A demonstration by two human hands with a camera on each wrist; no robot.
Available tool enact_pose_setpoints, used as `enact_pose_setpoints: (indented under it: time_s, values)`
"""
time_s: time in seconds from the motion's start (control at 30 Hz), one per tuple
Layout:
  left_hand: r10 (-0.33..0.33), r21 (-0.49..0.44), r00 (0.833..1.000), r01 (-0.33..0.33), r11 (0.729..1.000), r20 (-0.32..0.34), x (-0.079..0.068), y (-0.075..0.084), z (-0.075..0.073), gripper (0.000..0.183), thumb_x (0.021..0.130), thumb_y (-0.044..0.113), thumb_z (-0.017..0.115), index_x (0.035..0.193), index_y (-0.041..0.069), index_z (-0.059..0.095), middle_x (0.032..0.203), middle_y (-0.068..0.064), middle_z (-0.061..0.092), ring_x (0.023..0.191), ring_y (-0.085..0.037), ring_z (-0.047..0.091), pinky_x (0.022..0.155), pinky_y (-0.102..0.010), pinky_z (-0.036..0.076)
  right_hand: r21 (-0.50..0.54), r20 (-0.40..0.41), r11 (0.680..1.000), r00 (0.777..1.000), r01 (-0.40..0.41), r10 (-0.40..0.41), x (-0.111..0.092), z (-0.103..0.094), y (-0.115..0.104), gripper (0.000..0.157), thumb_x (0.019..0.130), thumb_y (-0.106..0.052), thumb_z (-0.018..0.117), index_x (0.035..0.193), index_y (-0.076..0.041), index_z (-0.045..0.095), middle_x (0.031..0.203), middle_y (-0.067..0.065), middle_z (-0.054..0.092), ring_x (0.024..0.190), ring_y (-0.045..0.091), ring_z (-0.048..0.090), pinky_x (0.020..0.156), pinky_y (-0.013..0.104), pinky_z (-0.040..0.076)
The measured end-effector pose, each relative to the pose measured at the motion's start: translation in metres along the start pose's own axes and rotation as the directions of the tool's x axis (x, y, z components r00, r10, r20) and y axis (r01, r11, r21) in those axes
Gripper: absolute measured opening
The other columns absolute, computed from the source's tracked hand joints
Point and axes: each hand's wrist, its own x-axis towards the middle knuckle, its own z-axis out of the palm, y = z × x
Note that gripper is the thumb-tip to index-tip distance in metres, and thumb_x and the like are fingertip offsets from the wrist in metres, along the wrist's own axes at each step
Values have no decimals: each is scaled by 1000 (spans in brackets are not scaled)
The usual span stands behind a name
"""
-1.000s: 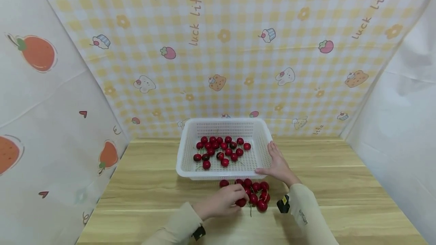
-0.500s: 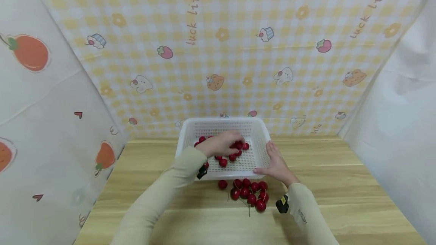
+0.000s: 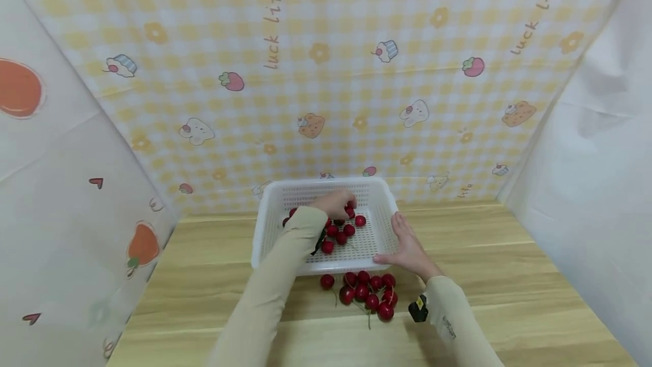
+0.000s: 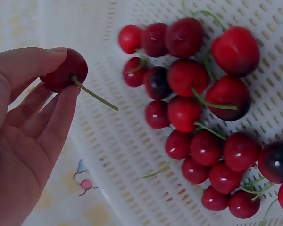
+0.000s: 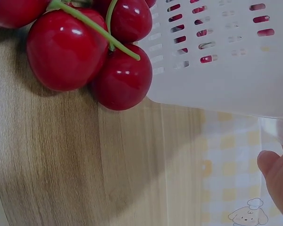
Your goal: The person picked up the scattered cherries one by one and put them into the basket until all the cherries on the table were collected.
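Observation:
In the left wrist view, my left hand pinches a dark red cherry between thumb and fingertips, its green stem sticking out. The head view places that hand over the back part of a white plastic basket. Several red and nearly black cherries lie on the slotted basket floor beside it. My right hand rests at the basket's front right corner, thumb at the front rim and extended fingers along the right side. Only part of the right hand shows in the right wrist view.
A cluster of cherries with stems lies on the wooden table, just in front of the basket. A lone cherry sits left of them. Behind the basket hangs a yellow checked cloth.
My left hand went from the cherries on the table up into the basket, then farther toward its back. The right hand keeps its place at the corner. The head view shifted slightly.

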Motion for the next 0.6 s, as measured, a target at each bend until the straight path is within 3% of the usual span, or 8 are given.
enact_pose_setpoints:
  time_s: [0.27,0.43,0.6]
  values:
    - [-88,-27,994,90,996,72,12,4,18,24,76,1,65,100,7,63,80,1,55,66,-12,51,56,-22,43,-15,-1,1000,1000,9,-9,-1,4,2,121,56,-46,81,142,5,13,149,20,2,136,39,3,106,57,10]
    - [-75,-32,994,77,996,82,17,7,20,27,76,2,66,102,7,64,87,0,56,71,-12,51,58,-22,44,-21,-22,1000,1000,21,-21,-1,1,0,119,56,-44,82,140,7,15,149,22,4,135,40,5,106,57,11]
    - [-48,-87,996,55,995,79,18,6,18,31,79,7,66,109,7,62,105,-8,60,83,-13,55,70,-24,48,-39,-14,999,1000,18,-18,0,-1,0,120,56,-45,81,141,7,13,149,22,3,136,39,5,106,56,12]
